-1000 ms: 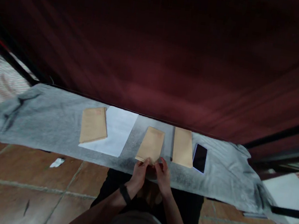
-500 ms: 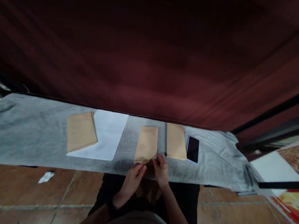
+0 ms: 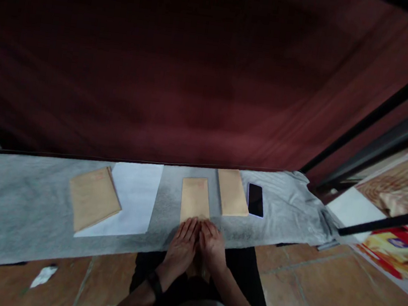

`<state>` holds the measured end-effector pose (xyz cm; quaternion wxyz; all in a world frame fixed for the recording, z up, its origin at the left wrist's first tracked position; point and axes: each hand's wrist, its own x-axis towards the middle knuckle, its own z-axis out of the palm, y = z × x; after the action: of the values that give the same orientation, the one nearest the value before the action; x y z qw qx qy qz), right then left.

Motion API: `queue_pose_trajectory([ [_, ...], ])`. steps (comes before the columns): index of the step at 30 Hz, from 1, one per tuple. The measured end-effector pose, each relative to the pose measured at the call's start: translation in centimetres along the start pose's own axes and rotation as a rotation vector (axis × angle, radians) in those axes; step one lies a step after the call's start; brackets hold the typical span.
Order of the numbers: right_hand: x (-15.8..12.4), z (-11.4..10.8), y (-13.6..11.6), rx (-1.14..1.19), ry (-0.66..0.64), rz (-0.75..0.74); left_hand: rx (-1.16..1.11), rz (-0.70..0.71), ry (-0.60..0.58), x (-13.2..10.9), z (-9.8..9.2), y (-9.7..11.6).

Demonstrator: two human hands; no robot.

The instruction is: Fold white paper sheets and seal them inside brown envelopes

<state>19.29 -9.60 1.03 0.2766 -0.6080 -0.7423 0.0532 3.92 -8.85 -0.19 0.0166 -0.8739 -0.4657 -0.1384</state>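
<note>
A brown paper envelope (image 3: 196, 196) lies flat in front of me on the grey cloth. My left hand (image 3: 183, 244) rests on its near edge with fingers stretched out flat. Beside it, my right hand (image 3: 211, 244) presses on the right part of the same edge, fingers laid out and thumb close to the left hand. The two hands almost touch and cover the envelope's near end. Just to the right lies a second stack of brown envelopes (image 3: 233, 193).
Further right is a phone (image 3: 256, 200). On the left, larger brown envelopes (image 3: 94, 197) overlap white paper (image 3: 137, 197). The grey cloth (image 3: 21, 199) covers a narrow bench before a dark red panel (image 3: 181, 95). A printed box (image 3: 397, 254) is at right.
Both hands have gone from pinching the envelope's near edge to lying flat on it, side by side. The camera view has tilted and shifted.
</note>
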Motion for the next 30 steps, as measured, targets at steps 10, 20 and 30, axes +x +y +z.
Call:
queue_pose_trajectory([
  [10, -2.0, 0.0, -0.1, -0.081, -0.080, -0.122, -0.111, 0.000, -0.040, 6.5, 0.0, -3.0],
  [20, -2.1, 0.2, 0.4, -0.092, -0.083, -0.135, -0.072, -0.093, -0.044, 13.7, 2.5, -3.6],
  [30, -2.5, 1.1, 0.8, -0.078, -0.058, -0.113, -0.152, 0.012, -0.095, 7.8, 0.7, -2.9],
])
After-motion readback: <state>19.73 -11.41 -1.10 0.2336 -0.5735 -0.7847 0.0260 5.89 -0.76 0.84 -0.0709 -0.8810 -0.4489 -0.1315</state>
